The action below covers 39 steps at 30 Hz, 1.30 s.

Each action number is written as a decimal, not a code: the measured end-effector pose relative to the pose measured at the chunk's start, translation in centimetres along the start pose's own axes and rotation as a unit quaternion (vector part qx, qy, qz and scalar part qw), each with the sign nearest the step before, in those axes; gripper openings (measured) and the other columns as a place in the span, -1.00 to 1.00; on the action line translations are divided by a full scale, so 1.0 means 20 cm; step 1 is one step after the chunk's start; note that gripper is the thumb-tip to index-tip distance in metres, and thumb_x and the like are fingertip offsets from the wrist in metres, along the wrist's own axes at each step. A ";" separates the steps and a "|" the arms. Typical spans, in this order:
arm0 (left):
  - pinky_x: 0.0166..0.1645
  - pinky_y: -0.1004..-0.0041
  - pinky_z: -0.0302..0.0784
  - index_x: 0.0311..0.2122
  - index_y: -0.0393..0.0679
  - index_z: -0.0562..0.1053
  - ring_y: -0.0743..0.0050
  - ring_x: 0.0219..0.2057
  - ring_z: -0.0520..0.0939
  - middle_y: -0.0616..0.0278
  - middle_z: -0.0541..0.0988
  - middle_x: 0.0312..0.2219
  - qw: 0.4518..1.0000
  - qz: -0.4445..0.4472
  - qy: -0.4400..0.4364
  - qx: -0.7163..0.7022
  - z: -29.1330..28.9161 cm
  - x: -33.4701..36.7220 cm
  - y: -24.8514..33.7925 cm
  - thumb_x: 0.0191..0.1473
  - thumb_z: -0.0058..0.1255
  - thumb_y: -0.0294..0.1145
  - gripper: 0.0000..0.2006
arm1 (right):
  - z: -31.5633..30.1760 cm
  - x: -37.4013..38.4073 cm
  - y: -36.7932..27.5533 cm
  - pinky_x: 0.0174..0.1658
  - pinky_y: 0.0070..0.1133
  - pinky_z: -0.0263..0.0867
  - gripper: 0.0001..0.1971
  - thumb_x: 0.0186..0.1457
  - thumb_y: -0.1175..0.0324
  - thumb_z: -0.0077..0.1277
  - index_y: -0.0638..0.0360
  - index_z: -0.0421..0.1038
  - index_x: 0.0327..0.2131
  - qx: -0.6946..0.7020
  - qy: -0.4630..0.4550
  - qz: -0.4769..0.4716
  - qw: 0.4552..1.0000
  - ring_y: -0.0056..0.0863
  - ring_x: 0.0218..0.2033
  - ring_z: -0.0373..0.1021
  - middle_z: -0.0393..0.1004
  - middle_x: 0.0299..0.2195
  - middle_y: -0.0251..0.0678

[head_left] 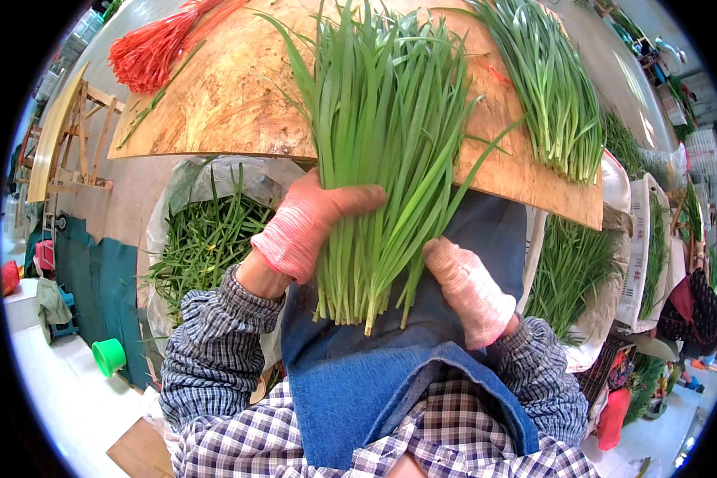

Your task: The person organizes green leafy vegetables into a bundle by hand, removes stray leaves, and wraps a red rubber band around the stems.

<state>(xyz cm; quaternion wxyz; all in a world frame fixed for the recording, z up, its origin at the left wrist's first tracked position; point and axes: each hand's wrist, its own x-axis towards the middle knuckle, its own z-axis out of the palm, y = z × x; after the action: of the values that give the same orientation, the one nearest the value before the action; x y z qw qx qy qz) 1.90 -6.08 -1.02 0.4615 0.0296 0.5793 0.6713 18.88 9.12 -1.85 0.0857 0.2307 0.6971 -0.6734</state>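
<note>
Clearly, left hand (315,215) clamps grip on green leafy bunch (386,151), leaves (382,72) over bench (231,107); right hand (472,295) beside stems (366,287), cannot tell its grip

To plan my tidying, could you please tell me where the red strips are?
In the head view, the red strips lie at the upper left, by the left edge of the board, beside a loose green stalk.
</note>
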 end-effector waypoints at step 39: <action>-0.10 0.47 0.54 -0.01 -0.26 0.40 0.43 -0.16 0.59 0.17 0.58 -0.17 0.912 0.354 -0.032 0.206 0.34 0.44 0.38 -0.20 0.36 -0.47 -0.42 | -0.22 0.50 -0.61 -0.11 -0.59 0.36 -0.60 0.00 0.51 0.15 0.28 0.36 -0.04 0.252 0.123 -0.341 0.897 -0.55 -0.20 0.42 0.51 -0.21 -0.34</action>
<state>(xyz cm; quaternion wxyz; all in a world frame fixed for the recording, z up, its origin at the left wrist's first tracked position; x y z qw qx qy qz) -3.66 5.41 3.01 0.1956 0.3482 0.6410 0.6554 5.70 15.65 5.12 -0.2966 0.0740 0.5453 -0.7805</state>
